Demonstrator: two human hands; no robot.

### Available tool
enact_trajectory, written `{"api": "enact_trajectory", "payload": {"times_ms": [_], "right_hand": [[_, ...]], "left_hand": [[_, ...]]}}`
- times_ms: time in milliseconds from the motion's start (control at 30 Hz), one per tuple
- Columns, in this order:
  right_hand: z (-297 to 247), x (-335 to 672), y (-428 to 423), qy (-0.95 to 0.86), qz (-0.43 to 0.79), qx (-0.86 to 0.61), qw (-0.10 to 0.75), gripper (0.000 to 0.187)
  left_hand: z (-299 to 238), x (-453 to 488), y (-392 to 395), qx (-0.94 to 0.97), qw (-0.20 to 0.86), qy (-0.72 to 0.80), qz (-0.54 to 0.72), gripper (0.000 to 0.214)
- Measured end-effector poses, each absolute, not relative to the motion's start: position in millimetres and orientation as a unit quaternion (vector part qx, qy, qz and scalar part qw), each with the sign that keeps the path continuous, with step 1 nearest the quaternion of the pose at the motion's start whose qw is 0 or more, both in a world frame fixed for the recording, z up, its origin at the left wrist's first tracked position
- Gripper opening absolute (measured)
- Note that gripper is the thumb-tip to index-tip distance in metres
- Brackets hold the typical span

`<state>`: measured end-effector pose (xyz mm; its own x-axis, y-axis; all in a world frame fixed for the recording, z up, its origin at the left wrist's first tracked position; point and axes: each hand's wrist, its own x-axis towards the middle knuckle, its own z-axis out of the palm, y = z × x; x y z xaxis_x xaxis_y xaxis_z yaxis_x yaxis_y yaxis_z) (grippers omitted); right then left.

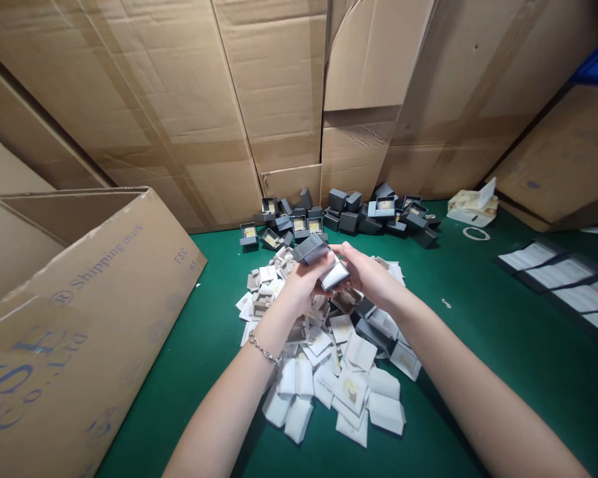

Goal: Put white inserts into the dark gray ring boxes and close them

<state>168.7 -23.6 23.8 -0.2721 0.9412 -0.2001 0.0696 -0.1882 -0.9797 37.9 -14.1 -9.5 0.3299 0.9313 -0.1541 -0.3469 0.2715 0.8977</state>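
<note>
Your left hand (301, 279) and right hand (366, 272) clench a small dark grey box (309, 249) between them, fingers closed around it, and its white insert (335, 275) shows toward your right hand. The box is held just above a heap of white card pieces (341, 392) on the green mat (478, 332) — more grey boxes (349, 216) lie piled beyond, against cardboard sheets (279, 86).
</note>
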Motion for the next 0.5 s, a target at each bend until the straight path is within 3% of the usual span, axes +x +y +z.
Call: {"api": "enact_trajectory", "payload": {"times_ms": [133, 267, 500], "right_hand": [[21.3, 181.4, -15.4, -0.534, 0.554, -0.513, 0.380, 0.053], [17.5, 203.0, -6.0, -0.597, 0.414, -0.581, 0.368, 0.044], [12.6, 224.5, -2.1, -0.681, 0.238, -0.682, 0.119, 0.047]], "left_hand": [[-5.9, 35.1, -12.5, 0.345, 0.704, 0.365, 0.502, 0.039], [-0.5, 26.5, -8.3, 0.313, 0.686, 0.377, 0.537, 0.030], [13.1, 22.5, -10.0, 0.267, 0.655, 0.389, 0.590, 0.023]]}}
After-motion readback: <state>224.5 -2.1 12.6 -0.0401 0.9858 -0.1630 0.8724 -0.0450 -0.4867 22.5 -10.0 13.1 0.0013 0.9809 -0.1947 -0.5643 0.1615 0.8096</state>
